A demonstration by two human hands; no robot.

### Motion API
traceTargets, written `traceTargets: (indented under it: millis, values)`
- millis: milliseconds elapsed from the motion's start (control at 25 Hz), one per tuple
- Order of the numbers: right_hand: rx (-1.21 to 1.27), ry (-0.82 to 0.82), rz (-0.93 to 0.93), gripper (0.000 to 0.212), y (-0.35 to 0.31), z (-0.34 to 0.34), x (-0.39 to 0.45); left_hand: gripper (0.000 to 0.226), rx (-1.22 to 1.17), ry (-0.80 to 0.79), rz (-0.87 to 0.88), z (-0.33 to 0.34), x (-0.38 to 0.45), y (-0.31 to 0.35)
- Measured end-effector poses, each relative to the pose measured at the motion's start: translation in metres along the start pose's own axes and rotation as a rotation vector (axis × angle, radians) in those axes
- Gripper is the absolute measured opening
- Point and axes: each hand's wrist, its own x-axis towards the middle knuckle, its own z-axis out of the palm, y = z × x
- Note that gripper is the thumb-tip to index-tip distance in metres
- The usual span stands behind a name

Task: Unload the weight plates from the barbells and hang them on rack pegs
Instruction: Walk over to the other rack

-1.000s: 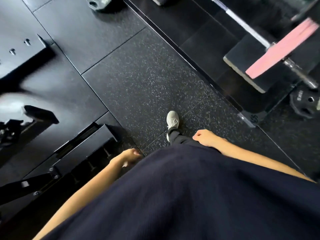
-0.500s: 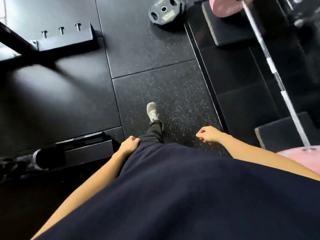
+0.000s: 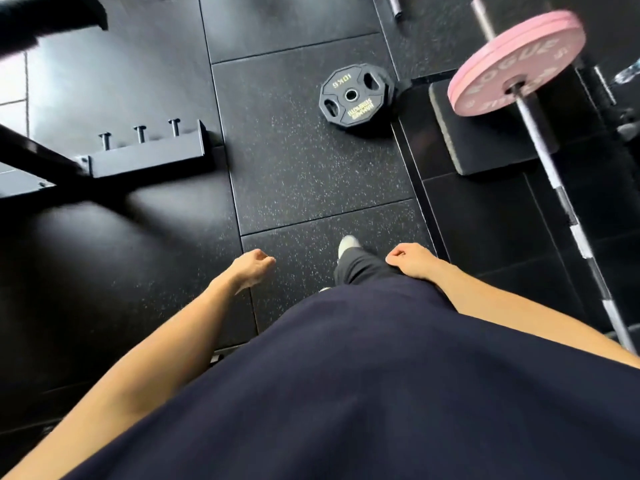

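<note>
A: Nearest the camera, a dark navy shirt (image 3: 363, 393) fills the bottom of the view, and both bare forearms reach out from it.

B: The left hand (image 3: 251, 268) hangs over the speckled rubber floor (image 3: 304, 174), fingers loosely curled, holding nothing.

A: Same for the right hand (image 3: 412, 259). Its fingers are curled loosely too, empty, and it sits just beside the dark trouser leg (image 3: 360, 268).

B: One pale shoe (image 3: 348, 244) pokes out past that leg, planted on the floor.

A: Further out, a black plate (image 3: 356, 94) marked 10KG lies flat on the floor, touching nothing but the mat, near the edge of the lifting platform.

B: To its right, the barbell (image 3: 554, 174) runs diagonally up the right side of the view, with the pink plates (image 3: 516, 64) loaded on the sleeve. They look like two, pressed together.

A: Those plates rest over a dark padded block (image 3: 485, 147) beneath them.

B: Off to the left, a black rack base (image 3: 149, 155) shows three short pegs (image 3: 140, 133) standing in a row, all bare.

A: Both hands are well apart from every plate.
</note>
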Motion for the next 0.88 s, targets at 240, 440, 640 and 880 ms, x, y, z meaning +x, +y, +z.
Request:
traceTargets:
  millis: [240, 440, 640, 880]
  values:
    - [-0.046, -0.124, 0.019, 0.012, -0.097, -0.067, 0.13, 0.03, 0.202, -0.227, -0.047, -0.073, 0.092, 0.062]
    - [-0.058, -0.125, 0.012, 0.019, -0.201, -0.163, 0.23, 0.041, 0.125, -0.138, -0.085, -0.189, 0.169, 0.115]
    - [-0.147, -0.173, -0.043, 0.014, -0.313, -0.242, 0.315, 0.032, -0.078, 0.063, -0.084, -0.292, 0.248, 0.159]
    - [-0.234, -0.239, -0.024, 0.016, -0.424, -0.291, 0.426, 0.044, -0.144, -0.029, -0.189, -0.389, 0.358, 0.171]
